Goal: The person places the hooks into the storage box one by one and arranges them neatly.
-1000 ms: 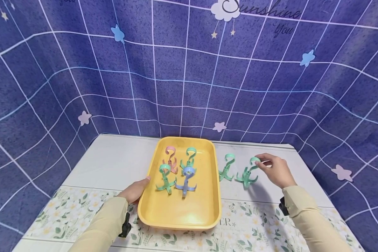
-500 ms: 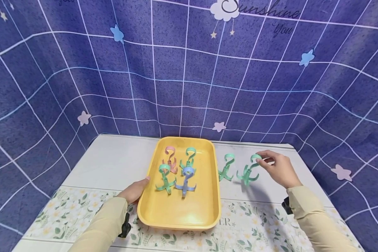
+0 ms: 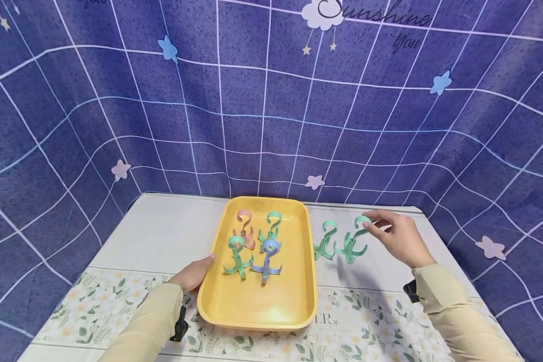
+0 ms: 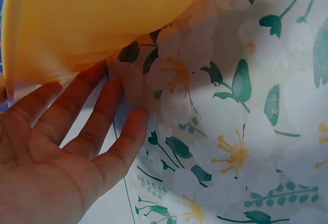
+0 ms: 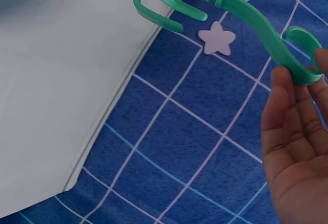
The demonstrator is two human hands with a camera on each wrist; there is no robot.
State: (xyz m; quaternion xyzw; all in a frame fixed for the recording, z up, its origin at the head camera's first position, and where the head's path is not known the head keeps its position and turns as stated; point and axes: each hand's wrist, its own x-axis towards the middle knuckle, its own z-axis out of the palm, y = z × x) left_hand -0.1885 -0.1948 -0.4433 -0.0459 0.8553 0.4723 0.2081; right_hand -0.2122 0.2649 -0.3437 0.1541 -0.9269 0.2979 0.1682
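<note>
My left hand holds the left rim of a yellow tray, thumb at the rim. In the left wrist view, its fingers lie against the outside of the tray. With thumb and fingertips, my right hand pinches the curled top of a green multi-prong hanging hook; its prongs point down, right of the tray. The right wrist view has this green hook slanting from the fingers. Another green hook stands between it and the tray's right rim.
Inside the tray are a pink hook, a back green hook, a front green hook and a blue hook. A floral cloth covers the near table. Behind hangs a blue gridded curtain.
The right hand has carried the green hook slightly up and to the left, closer to the other green hook beside the tray. The left hand and tray have stayed put.
</note>
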